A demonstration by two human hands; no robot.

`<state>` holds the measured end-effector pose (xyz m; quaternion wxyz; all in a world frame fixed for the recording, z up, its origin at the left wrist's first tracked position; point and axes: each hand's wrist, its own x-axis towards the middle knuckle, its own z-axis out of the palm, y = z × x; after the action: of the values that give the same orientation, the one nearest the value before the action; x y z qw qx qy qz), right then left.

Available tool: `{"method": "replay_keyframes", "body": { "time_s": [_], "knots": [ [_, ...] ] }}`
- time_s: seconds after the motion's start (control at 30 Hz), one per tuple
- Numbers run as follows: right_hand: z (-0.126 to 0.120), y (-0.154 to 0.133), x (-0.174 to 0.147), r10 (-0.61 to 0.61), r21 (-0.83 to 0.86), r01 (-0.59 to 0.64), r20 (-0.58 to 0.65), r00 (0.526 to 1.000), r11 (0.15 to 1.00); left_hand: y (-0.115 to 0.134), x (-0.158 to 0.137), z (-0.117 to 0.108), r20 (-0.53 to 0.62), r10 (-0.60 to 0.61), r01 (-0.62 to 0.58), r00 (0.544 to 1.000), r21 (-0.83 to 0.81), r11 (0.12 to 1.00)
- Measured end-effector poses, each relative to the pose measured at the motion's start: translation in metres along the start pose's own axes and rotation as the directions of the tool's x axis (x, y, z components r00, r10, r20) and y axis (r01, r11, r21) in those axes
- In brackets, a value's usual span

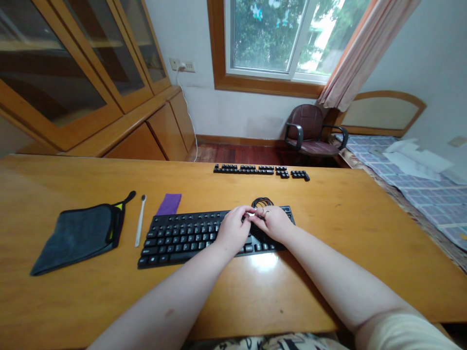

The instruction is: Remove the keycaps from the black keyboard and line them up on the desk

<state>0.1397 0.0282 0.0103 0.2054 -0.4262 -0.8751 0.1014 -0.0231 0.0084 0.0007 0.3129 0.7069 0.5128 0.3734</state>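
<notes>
A black keyboard [182,240] lies on the wooden table in front of me. Over its right part, my left hand [235,226] and my right hand [272,221] meet at the fingertips, both closed in a pinch. Something thin, perhaps wire, shows at the right fingers, but what they hold is too small to make out. The hands hide the keys beneath them. Along the keyboard's far edge the top row looks bare of keycaps. Loose black keycaps [244,170] are lined up in rows near the table's far edge. Behind my right hand sits a coiled black cable [261,201].
Left of the keyboard lie a white toothbrush [140,221] with dark bristles and a dark grey cloth [82,236] with a loop. A purple cloth [170,204] touches the keyboard's back edge. Beyond the table [350,218] are a cabinet [134,116], an office chair [310,131] and a bed [419,170].
</notes>
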Motion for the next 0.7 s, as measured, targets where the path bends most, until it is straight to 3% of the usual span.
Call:
{"method": "replay_keyframes", "body": {
  "time_s": [0.17,0.43,0.57,0.7],
  "knots": [
    [-0.001,0.001,-0.002,-0.097,-0.058,0.096,-0.008,0.995,0.994,0.0,0.0,0.0,-0.001,-0.008,0.008,1.0,-0.014,1.0],
    [-0.003,0.005,0.005,0.039,0.032,-0.04,0.054,0.998,0.999,0.001,0.0,0.0,0.003,-0.009,0.009,1.0,0.009,1.0],
    [-0.009,0.008,0.007,-0.101,0.124,0.087,0.111,0.989,0.988,0.0,0.001,0.001,0.008,-0.019,0.019,1.0,0.027,0.999],
    [-0.012,0.008,0.008,-0.184,0.1,0.172,0.127,0.975,0.98,0.0,0.001,0.001,0.008,-0.009,0.008,1.0,0.03,1.0]
  ]
}}
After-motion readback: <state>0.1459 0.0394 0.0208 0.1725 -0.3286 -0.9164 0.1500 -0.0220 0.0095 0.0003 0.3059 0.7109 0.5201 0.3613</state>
